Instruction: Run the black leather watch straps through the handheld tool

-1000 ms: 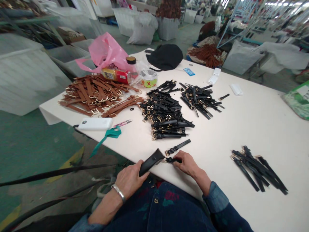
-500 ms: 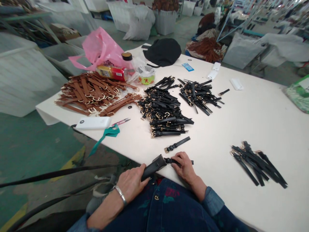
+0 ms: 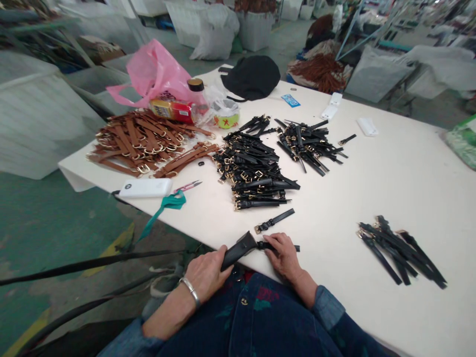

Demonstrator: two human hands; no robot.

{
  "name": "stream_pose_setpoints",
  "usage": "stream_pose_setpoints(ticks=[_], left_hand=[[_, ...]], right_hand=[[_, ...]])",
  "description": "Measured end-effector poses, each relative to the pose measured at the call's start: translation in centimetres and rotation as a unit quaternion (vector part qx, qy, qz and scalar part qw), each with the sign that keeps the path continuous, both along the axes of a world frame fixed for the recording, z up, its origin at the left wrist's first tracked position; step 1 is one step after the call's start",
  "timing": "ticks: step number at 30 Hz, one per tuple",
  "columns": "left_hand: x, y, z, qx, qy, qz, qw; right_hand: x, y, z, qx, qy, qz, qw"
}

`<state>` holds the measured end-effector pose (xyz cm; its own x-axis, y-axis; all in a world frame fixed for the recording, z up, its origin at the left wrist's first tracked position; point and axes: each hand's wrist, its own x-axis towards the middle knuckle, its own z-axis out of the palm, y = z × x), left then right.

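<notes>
My left hand (image 3: pixel 208 267) is wrapped around a black handheld tool (image 3: pixel 240 250) with a widened, flat-ended head. The tool's head points at the gold buckle end of a short black buckle strap (image 3: pixel 296 248) at the table's near edge; whether they touch I cannot tell. Bent fingers of my right hand (image 3: pixel 283 254) hold that strap against the table, hiding its middle. Just beyond lies another black buckle strap (image 3: pixel 275 221). Farther back is a dense pile of black buckle straps (image 3: pixel 256 168), with a looser pile (image 3: pixel 307 144) behind it on the right.
Several black straps (image 3: pixel 401 250) lie at the right. Brown buckle straps (image 3: pixel 137 141) fill the left, near a white power bank (image 3: pixel 145 188), pink thread snips (image 3: pixel 188 186) and a teal cloth strip (image 3: pixel 163 210). A pink bag (image 3: pixel 158 72) and black cap (image 3: pixel 253 77) sit behind. Black cables (image 3: pixel 92 263) run left.
The tool's head has shifted slightly up and right, with my left hand following. My right hand stays on the same strap. The view has moved a little.
</notes>
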<state>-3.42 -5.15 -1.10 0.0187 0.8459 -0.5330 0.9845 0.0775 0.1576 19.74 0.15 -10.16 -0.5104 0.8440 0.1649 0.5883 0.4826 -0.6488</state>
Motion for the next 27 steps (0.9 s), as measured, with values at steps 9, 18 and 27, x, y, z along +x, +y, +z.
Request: stream_pose_setpoints(ticks=[9,18,27], left_hand=[[1.0,1.0,-0.2,0.009,0.003,0.005,1.0],[0.7,1.1,0.2,-0.011,0.004,0.029,1.0],[0.1,-0.3,0.0,0.002,0.002,0.001,1.0]], right_hand=[[-0.5,0.3,0.1,0.004,-0.047,0.004,0.999],[-0.6,0.4,0.1,0.007,-0.053,0.014,0.998],[-0.1,0.8,-0.3,0.002,-0.036,0.037,0.999]])
